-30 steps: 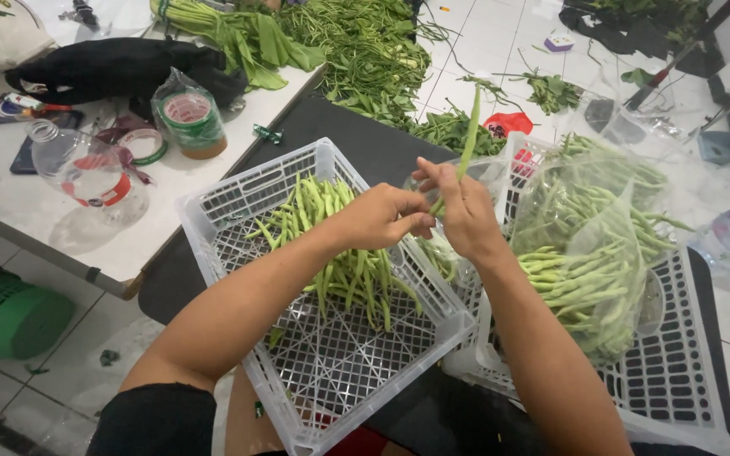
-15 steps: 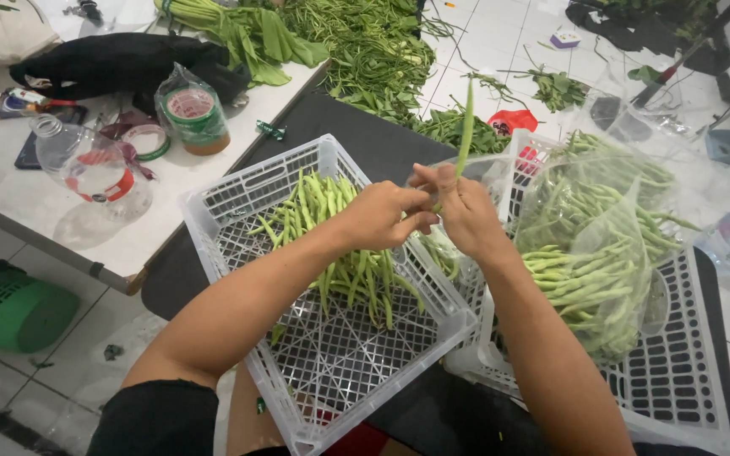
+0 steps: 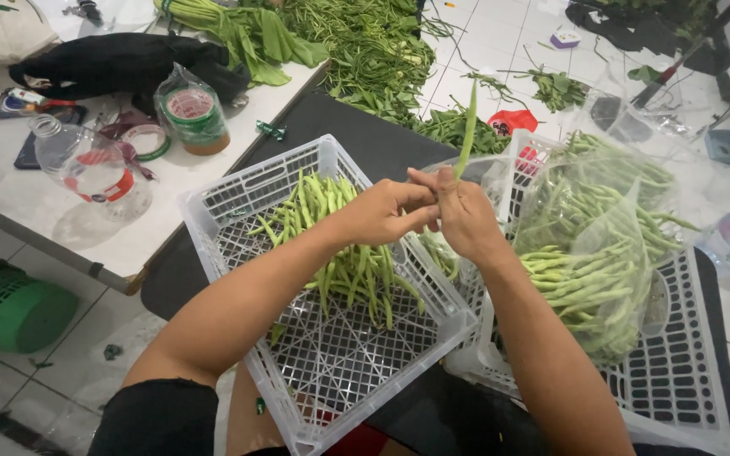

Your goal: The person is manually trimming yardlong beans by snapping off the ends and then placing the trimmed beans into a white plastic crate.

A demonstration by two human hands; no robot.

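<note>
Nearest, at 6 o'clock, a white slotted crate (image 3: 344, 371) sits on a dark surface (image 3: 356, 135), and a heap of green beans (image 3: 340, 253) lies across its mesh floor. Just above the crate's right rim the two hands meet: the left hand (image 3: 382, 215) is curled, its fingertips pinched on the lower end of a single long bean (image 3: 467, 127), while the right hand (image 3: 466, 221) is closed round the same bean, which stands nearly upright toward 12 o'clock. At 3 o'clock a clear plastic bag (image 3: 601, 245) full of beans rests in a second white crate (image 3: 678, 380). At 9 o'clock a white table (image 3: 171, 194) carries a clear plastic bottle (image 3: 86, 165) and bagged tape rolls (image 3: 192, 110). Farthest, at 12 o'clock, leafy greens (image 3: 365, 51) pile up.
</note>
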